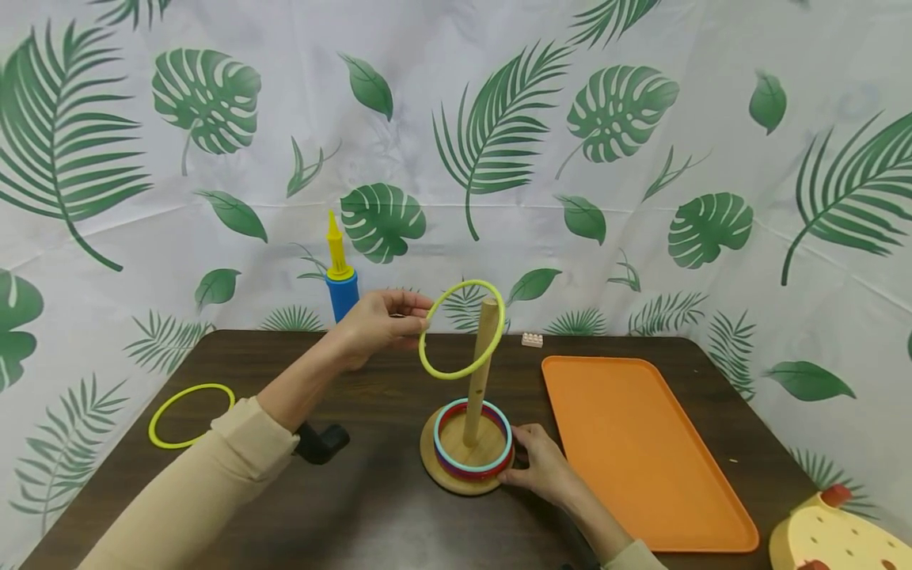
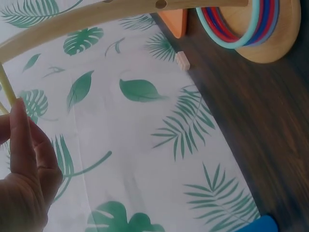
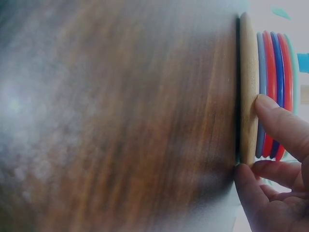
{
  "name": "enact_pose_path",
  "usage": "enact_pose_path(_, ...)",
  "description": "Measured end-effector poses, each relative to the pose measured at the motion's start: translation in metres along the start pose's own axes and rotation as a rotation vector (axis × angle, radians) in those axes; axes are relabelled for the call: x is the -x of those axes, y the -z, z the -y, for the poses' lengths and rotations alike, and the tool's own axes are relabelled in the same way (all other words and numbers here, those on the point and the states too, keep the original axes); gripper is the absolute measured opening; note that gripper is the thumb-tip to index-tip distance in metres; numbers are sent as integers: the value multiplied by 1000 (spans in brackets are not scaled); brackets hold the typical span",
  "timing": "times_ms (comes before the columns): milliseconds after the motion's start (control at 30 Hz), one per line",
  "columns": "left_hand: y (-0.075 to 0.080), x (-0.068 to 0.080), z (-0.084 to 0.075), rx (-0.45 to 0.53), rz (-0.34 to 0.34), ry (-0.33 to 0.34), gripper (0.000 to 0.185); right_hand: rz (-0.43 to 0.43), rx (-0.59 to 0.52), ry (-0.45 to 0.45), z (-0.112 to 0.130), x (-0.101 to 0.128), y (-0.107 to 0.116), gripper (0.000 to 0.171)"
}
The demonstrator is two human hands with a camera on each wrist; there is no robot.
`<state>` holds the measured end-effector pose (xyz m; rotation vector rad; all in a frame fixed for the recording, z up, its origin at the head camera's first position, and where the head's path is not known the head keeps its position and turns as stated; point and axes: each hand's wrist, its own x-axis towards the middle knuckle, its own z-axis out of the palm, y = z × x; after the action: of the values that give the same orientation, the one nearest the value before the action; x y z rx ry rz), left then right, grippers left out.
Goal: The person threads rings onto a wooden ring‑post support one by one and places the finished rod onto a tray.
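My left hand [image 1: 388,317] pinches a yellow-green ring [image 1: 456,372], held tilted at the top of an upright wooden post [image 1: 479,380]. In the head view the post's tip shows within the ring's outline; I cannot tell whether the ring surrounds it. Several stacked rings [image 3: 280,63], light blue, red, dark blue and grey-blue, lie around the post's foot on the round wooden base [image 3: 248,72]. My right hand [image 1: 541,467] grips the base's right edge, thumb and fingers on its rim. Only a bit of the held ring [image 2: 7,87] appears in the left wrist view.
Another yellow-green ring [image 1: 160,412] lies at the table's left, near a black object [image 1: 324,443] partly behind my left arm. A blue-and-yellow pump [image 1: 342,277] stands behind. To the right lie an orange tray [image 1: 641,451] and a pale yellow toy [image 1: 841,534]; a small toy brick [image 1: 532,340] sits at the back edge.
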<state>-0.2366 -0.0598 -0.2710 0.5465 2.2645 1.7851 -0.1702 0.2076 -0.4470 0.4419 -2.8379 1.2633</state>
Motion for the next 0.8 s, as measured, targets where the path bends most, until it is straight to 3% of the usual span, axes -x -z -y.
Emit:
enact_pose_path(300,-19,-9,12,2,23,29,29,2,-8,-6,0,2,-1,66)
enact_pose_path(533,-29,-13,48,-48,36,73,28,8,-1,8,-1,3,0,66)
enact_pose_path(800,-39,-13,91,-129,6,187,21,-5,8,46,-3,0,1,65)
